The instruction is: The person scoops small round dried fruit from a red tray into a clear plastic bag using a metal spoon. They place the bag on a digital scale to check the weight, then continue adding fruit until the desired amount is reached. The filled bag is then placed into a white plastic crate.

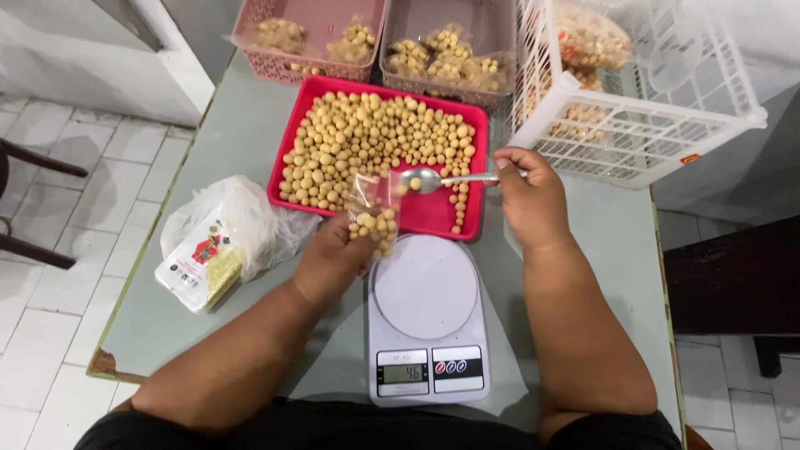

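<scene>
My left hand point(333, 254) holds a small clear plastic bag point(375, 208) partly filled with round yellow snack balls, just above the far edge of a white digital kitchen scale point(427, 321). In my right hand point(527, 196) is a metal spoon point(433, 179) carrying one ball, its bowl at the bag's mouth. Behind them lies a red tray point(433, 215) heaped with the same yellow balls point(367, 142).
Two pink baskets point(283, 67) point(492, 17) with filled bags stand at the back. A white lattice basket point(642, 133) holds more bags at the right. A printed packet in white plastic point(208, 250) lies at the left. Table edge point(125, 367) drops to tiled floor.
</scene>
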